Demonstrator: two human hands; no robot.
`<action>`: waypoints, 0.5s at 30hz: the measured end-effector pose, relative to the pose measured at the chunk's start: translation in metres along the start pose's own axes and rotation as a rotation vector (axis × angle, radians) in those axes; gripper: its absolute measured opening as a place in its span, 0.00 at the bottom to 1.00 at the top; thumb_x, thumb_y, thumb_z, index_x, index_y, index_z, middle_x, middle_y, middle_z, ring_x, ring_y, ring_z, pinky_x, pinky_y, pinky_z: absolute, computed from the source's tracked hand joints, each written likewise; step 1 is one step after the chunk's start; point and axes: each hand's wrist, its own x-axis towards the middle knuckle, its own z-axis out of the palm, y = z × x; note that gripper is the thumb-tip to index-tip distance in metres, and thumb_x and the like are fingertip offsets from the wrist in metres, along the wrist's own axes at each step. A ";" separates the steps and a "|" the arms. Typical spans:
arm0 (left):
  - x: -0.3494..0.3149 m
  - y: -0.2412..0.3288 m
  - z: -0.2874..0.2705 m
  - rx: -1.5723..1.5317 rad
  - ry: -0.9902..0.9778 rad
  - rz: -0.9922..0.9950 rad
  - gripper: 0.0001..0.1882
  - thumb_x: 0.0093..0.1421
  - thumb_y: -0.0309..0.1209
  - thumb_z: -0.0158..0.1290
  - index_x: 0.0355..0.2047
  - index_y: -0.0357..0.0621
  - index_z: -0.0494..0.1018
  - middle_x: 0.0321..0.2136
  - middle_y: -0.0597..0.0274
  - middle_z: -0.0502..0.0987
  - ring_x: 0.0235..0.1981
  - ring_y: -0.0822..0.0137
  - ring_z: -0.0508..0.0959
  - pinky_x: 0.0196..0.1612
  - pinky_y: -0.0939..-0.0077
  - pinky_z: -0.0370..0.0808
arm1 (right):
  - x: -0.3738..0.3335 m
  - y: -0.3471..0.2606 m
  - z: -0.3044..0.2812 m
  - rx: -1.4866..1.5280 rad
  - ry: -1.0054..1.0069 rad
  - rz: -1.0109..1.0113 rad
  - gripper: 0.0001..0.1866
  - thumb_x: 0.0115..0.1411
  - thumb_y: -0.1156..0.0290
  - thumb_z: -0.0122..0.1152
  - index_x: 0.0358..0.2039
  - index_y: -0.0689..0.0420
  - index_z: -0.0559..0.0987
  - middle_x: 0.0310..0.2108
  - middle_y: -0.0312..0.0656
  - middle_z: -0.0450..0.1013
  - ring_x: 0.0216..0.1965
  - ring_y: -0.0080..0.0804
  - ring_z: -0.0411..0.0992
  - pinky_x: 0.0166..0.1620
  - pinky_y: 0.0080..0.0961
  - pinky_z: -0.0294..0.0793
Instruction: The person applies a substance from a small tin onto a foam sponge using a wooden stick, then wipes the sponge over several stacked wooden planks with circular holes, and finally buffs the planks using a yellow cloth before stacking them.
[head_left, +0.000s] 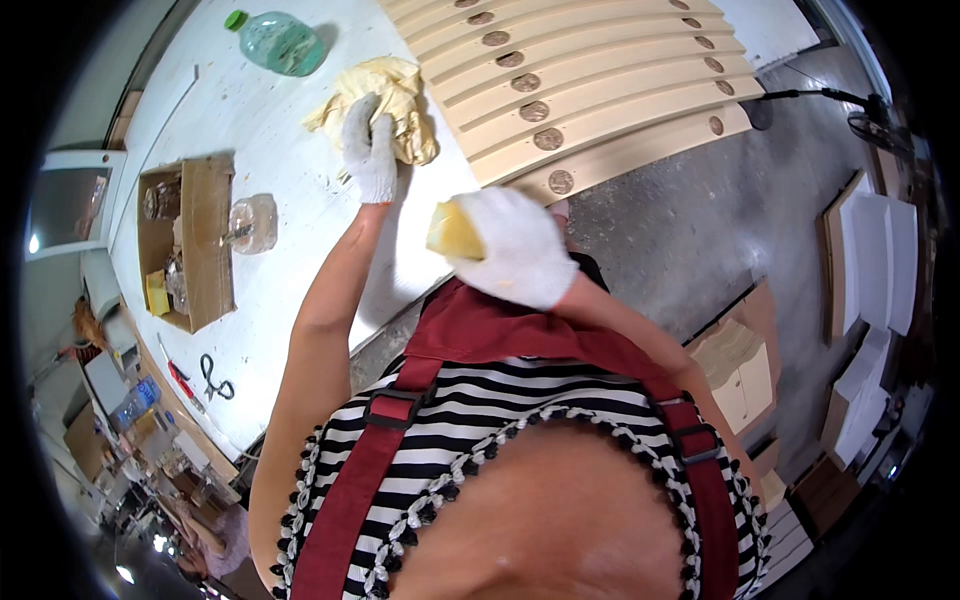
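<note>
We judged the wiping barely begun: our gloved left hand (371, 150) gripped the crumpled yellow rag (392, 105) on the white workbench (270, 130), our right hand (510, 245) clutched a yellow sponge (452, 232) beside the untouched stack of curved wooden slats (590, 90).

— What's the yellow cloth (392, 100) like?
— Crumpled and pale yellow, bunched in loose folds on the white table, at eleven o'clock in view.
— And the sponge (453, 232)?
— A small yellow block, lifted clear of the table, near centre, at twelve o'clock.
</note>
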 end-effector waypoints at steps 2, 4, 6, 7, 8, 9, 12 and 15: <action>0.002 -0.004 -0.010 0.118 -0.011 0.052 0.19 0.61 0.28 0.53 0.51 0.32 0.70 0.51 0.51 0.73 0.54 0.60 0.70 0.61 0.70 0.62 | 0.006 0.005 -0.028 -0.072 0.181 -0.012 0.21 0.45 0.63 0.72 0.40 0.56 0.77 0.34 0.45 0.74 0.37 0.44 0.73 0.40 0.35 0.73; 0.005 -0.005 -0.007 0.129 -0.010 0.085 0.19 0.61 0.28 0.52 0.51 0.32 0.70 0.50 0.52 0.73 0.54 0.60 0.71 0.60 0.70 0.62 | 0.013 0.026 -0.050 -0.177 0.312 -0.009 0.21 0.44 0.65 0.72 0.38 0.55 0.77 0.30 0.45 0.72 0.34 0.44 0.72 0.38 0.36 0.73; 0.006 0.004 -0.006 0.232 -0.063 0.123 0.19 0.62 0.28 0.51 0.52 0.32 0.69 0.51 0.51 0.72 0.54 0.59 0.69 0.61 0.69 0.61 | 0.026 0.032 -0.056 -0.281 0.376 -0.015 0.20 0.44 0.65 0.71 0.38 0.55 0.76 0.29 0.44 0.72 0.33 0.44 0.72 0.37 0.37 0.72; 0.004 0.009 -0.002 0.210 -0.086 0.137 0.19 0.62 0.28 0.51 0.52 0.32 0.69 0.51 0.51 0.72 0.54 0.59 0.69 0.61 0.69 0.61 | 0.036 0.028 -0.054 -0.255 0.236 -0.044 0.19 0.44 0.64 0.70 0.36 0.55 0.75 0.29 0.44 0.71 0.33 0.44 0.71 0.37 0.37 0.72; 0.000 0.011 0.001 0.075 -0.025 0.056 0.19 0.62 0.28 0.50 0.52 0.32 0.69 0.53 0.51 0.70 0.55 0.60 0.68 0.61 0.69 0.61 | 0.045 0.022 -0.050 -0.222 0.094 -0.074 0.18 0.45 0.63 0.69 0.35 0.55 0.74 0.29 0.44 0.70 0.32 0.44 0.71 0.37 0.38 0.71; -0.002 0.011 0.005 -0.064 0.029 -0.026 0.19 0.63 0.28 0.49 0.53 0.31 0.68 0.54 0.51 0.68 0.56 0.60 0.67 0.62 0.68 0.60 | 0.053 0.013 -0.043 -0.253 -0.013 -0.058 0.17 0.46 0.61 0.65 0.35 0.55 0.73 0.31 0.44 0.70 0.34 0.44 0.71 0.39 0.38 0.70; -0.003 0.004 0.005 -0.155 -0.008 -0.089 0.21 0.63 0.27 0.47 0.55 0.30 0.65 0.57 0.50 0.65 0.58 0.60 0.64 0.63 0.67 0.57 | 0.067 0.018 -0.018 -0.398 -0.146 -0.099 0.18 0.45 0.60 0.62 0.34 0.55 0.73 0.32 0.43 0.70 0.36 0.40 0.71 0.43 0.35 0.70; -0.005 0.015 0.014 -0.244 0.003 -0.156 0.21 0.64 0.26 0.47 0.56 0.30 0.63 0.57 0.50 0.65 0.59 0.60 0.64 0.64 0.67 0.56 | 0.070 0.033 -0.042 -0.409 -0.213 -0.078 0.17 0.46 0.60 0.61 0.34 0.55 0.73 0.33 0.43 0.70 0.38 0.39 0.71 0.42 0.35 0.71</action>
